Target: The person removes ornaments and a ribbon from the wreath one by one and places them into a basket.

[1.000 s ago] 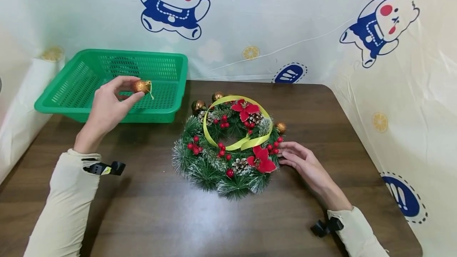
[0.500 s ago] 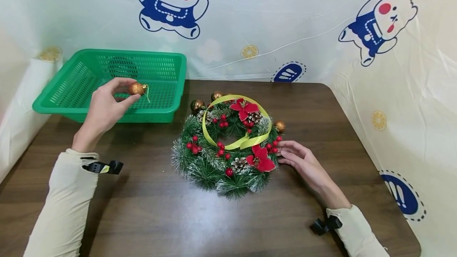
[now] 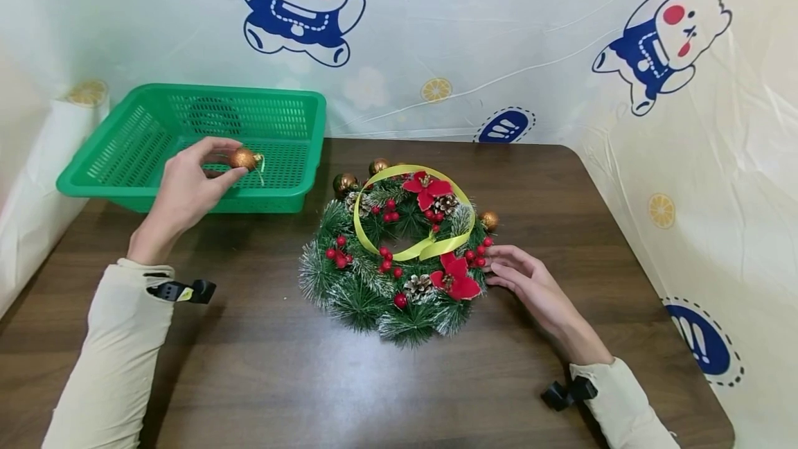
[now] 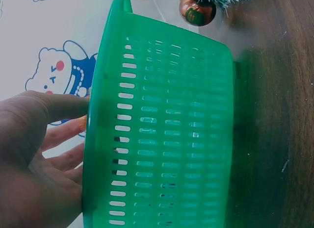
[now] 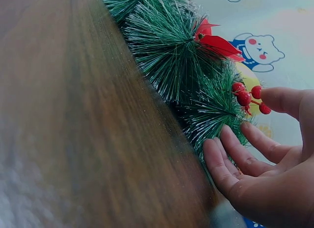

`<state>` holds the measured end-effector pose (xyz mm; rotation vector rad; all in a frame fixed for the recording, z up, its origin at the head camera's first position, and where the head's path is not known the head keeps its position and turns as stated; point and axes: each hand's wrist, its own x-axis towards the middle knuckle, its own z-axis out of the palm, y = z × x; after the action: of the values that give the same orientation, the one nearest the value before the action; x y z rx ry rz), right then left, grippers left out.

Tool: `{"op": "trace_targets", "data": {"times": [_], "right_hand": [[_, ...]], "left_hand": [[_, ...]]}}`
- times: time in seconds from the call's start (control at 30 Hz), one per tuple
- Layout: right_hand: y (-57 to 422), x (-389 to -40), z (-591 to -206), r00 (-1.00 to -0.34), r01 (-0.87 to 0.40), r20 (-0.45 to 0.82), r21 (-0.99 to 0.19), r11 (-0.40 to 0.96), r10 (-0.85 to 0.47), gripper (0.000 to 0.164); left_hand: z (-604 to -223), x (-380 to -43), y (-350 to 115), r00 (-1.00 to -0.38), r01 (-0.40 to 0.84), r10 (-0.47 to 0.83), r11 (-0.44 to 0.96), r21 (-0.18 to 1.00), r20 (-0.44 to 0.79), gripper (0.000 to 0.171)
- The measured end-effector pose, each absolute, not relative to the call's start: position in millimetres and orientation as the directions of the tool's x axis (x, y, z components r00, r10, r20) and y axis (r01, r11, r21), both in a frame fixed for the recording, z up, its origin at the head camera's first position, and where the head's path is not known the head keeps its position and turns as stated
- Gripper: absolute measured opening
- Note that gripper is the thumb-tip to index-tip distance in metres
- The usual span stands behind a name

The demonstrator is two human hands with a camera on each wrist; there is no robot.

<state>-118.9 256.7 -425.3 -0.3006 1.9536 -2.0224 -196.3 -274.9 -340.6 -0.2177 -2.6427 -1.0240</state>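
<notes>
My left hand (image 3: 190,186) pinches a glittery copper-gold bauble (image 3: 243,159) between thumb and fingers, its thin yellow loop hanging down. The bauble is over the front part of a green plastic basket (image 3: 93,192). In the left wrist view the basket wall (image 4: 162,105) hides most of the bauble. At the centre of the table lies a green wreath (image 3: 358,300) with red berries, red flowers, pine cones and a yellow ribbon loop (image 3: 361,227). My right hand (image 3: 539,289) rests at the wreath's right edge, fingertips (image 5: 225,132) touching the green needles with the fingers loosely bent.
Two shiny bronze baubles (image 3: 345,184) sit at the wreath's back left edge. A glittery bauble (image 3: 489,221) is at its right edge. The brown wooden table (image 3: 268,366) ends at a printed cloth (image 3: 399,33) behind and to the right.
My left hand has shifted slightly left and down with the bauble, then a little back to the right. My right hand stays by the wreath, which has not moved.
</notes>
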Motion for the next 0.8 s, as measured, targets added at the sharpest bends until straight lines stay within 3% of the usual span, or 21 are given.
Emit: {"op": "trace_targets", "data": {"times": [0.8], "right_hand": [[257, -120, -427, -0.927, 0.056, -0.056, -0.998, 0.01, -0.372, 0.041]], "left_hand": [[-333, -189, -262, -0.93, 0.292, 0.068, 0.731, 0.617, 0.361, 0.039]]}}
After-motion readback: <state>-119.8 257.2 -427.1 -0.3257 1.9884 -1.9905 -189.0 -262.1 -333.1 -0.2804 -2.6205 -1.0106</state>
